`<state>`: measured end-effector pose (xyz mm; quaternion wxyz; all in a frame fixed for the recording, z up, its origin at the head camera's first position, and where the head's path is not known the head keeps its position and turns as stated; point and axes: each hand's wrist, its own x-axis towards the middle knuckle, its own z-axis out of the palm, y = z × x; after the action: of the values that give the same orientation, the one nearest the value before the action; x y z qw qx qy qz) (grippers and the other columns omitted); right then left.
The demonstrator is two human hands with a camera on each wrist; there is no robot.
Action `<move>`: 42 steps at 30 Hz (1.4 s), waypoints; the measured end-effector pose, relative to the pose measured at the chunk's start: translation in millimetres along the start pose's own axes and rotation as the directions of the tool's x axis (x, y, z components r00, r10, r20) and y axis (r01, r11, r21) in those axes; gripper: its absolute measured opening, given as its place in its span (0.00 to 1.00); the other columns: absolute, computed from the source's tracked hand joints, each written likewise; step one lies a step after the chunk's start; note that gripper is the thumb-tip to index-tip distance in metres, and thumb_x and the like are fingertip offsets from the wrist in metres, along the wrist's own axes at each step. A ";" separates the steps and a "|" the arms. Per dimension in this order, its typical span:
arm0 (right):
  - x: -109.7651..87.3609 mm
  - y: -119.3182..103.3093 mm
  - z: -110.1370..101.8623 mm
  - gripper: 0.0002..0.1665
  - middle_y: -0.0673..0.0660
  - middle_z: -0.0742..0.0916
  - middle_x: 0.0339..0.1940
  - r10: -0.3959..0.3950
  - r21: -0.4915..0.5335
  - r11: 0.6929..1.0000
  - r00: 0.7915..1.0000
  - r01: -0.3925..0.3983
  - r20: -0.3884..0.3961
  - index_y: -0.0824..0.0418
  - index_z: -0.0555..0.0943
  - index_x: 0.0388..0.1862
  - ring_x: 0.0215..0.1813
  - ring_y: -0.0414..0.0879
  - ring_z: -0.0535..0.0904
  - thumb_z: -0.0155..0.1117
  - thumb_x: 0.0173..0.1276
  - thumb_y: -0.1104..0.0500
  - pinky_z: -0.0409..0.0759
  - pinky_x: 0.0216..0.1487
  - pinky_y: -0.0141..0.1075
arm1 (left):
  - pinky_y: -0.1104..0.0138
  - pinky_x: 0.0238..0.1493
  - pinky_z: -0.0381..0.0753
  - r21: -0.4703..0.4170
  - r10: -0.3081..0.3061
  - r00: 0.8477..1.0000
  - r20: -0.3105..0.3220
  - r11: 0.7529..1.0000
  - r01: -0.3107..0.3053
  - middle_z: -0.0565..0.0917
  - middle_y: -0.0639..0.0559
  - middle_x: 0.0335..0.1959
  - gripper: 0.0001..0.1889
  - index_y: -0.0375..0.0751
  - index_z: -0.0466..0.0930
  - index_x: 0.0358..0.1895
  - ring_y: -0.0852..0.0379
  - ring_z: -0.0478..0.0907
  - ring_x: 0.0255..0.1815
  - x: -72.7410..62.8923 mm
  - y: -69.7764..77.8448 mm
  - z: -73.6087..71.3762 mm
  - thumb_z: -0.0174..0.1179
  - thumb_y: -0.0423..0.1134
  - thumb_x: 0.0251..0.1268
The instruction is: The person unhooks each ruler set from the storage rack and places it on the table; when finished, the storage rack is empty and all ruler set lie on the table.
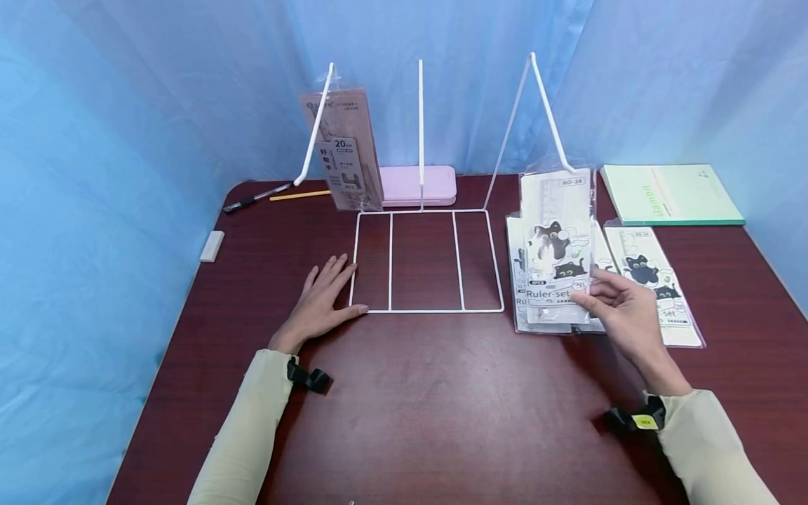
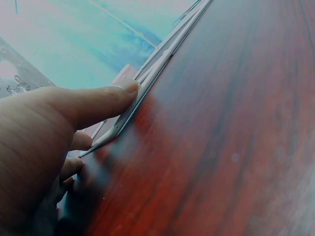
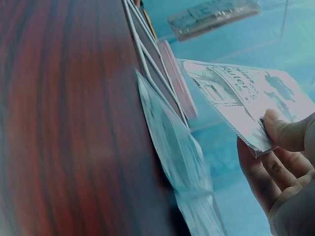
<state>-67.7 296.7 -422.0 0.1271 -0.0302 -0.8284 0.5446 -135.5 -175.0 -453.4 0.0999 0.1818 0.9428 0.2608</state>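
In the head view, my right hand [image 1: 628, 315] pinches a clear-wrapped ruler set [image 1: 555, 280] with black cats on it, thumb in front near its lower right corner. The pack stands upright, raised off the table as the right wrist view shows; its top overlaps the tip of the right prong [image 1: 550, 116] of a white wire display rack [image 1: 429, 311]. My left hand [image 1: 325, 301] lies with fingers spread at the rack's front left corner, the thumb [image 2: 118, 96] against the base wire. A pinkish ruler pack [image 1: 353, 133] hangs from the left prong [image 1: 315, 126].
More ruler sets [image 1: 653, 280] lie on the table at the right, partly behind the held pack. A green notepad [image 1: 675, 196] is behind them. At the back are a pink case [image 1: 435, 184], a yellow pencil [image 1: 299, 196] and a pen [image 1: 255, 198]; a white eraser [image 1: 212, 246] is far left.
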 end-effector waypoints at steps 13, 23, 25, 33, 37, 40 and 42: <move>5.9 16.7 -46.5 0.30 0.28 0.86 0.24 0.082 -0.010 0.996 0.994 -0.083 -0.069 0.39 0.82 0.50 0.27 0.20 0.83 0.68 0.62 0.74 0.78 0.27 0.15 | 0.43 0.83 0.34 -0.003 0.000 1.000 0.003 1.000 0.000 0.48 0.45 0.84 0.46 0.45 0.54 0.81 0.44 0.40 0.86 0.9 -0.9 0.6 0.64 0.58 0.64; 7.7 26.4 -76.2 0.33 0.22 0.83 0.23 0.157 -0.111 0.979 0.980 -0.171 -0.125 0.71 0.72 0.70 0.25 0.17 0.80 0.68 0.66 0.67 0.74 0.27 0.13 | 0.43 0.83 0.34 -0.006 0.001 1.000 0.001 1.000 -0.001 0.48 0.45 0.84 0.47 0.45 0.54 0.81 0.44 0.40 0.86 2.1 -1.3 1.5 0.64 0.58 0.63; 7.6 28.4 -81.3 0.33 0.22 0.83 0.23 0.167 -0.111 0.977 0.976 -0.183 -0.138 0.70 0.72 0.70 0.25 0.17 0.79 0.67 0.66 0.67 0.73 0.27 0.13 | 0.43 0.83 0.34 -0.004 0.001 1.000 0.003 1.000 -0.001 0.48 0.45 0.84 0.47 0.46 0.53 0.81 0.44 0.40 0.86 2.6 -1.2 1.8 0.64 0.58 0.64; 9.0 39.0 -100.9 0.28 0.30 0.88 0.25 0.255 0.110 0.965 0.951 -0.239 -0.176 0.54 0.78 0.67 0.26 0.22 0.82 0.66 0.68 0.67 0.76 0.27 0.16 | 0.42 0.82 0.34 -0.010 0.002 1.000 -0.004 1.000 -0.002 0.49 0.45 0.84 0.47 0.45 0.53 0.81 0.44 0.41 0.86 0.9 -1.6 1.9 0.64 0.58 0.63; 9.7 46.2 -112.4 0.27 0.32 0.89 0.27 0.304 0.236 0.937 0.934 -0.259 -0.185 0.54 0.79 0.66 0.27 0.24 0.83 0.64 0.69 0.66 0.78 0.26 0.17 | 0.41 0.82 0.35 -0.025 0.019 1.000 -0.023 0.999 -0.020 0.50 0.43 0.84 0.47 0.44 0.55 0.80 0.42 0.42 0.85 0.4 -2.7 2.7 0.64 0.59 0.63; 10.9 53.9 -121.5 0.25 0.34 0.89 0.27 0.327 0.299 0.919 0.921 -0.257 -0.212 0.53 0.80 0.65 0.28 0.25 0.83 0.64 0.69 0.67 0.78 0.27 0.17 | 0.42 0.82 0.35 -0.028 0.020 0.999 -0.027 0.999 -0.020 0.50 0.43 0.84 0.47 0.43 0.55 0.80 0.42 0.42 0.85 -0.2 -3.4 3.1 0.64 0.59 0.63; 11.9 59.5 -128.0 0.26 0.32 0.88 0.28 0.339 0.272 0.922 0.914 -0.275 -0.225 0.55 0.77 0.68 0.29 0.23 0.82 0.62 0.71 0.65 0.77 0.29 0.15 | 0.42 0.82 0.35 -0.025 0.016 1.000 -0.025 1.000 -0.016 0.50 0.43 0.84 0.47 0.44 0.55 0.80 0.42 0.42 0.85 -0.8 -3.4 2.9 0.64 0.58 0.63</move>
<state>-53.3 437.5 -426.2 0.1528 -0.2188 -0.7181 0.6428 -134.9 -176.7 -457.5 0.0882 0.1847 0.9392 0.2757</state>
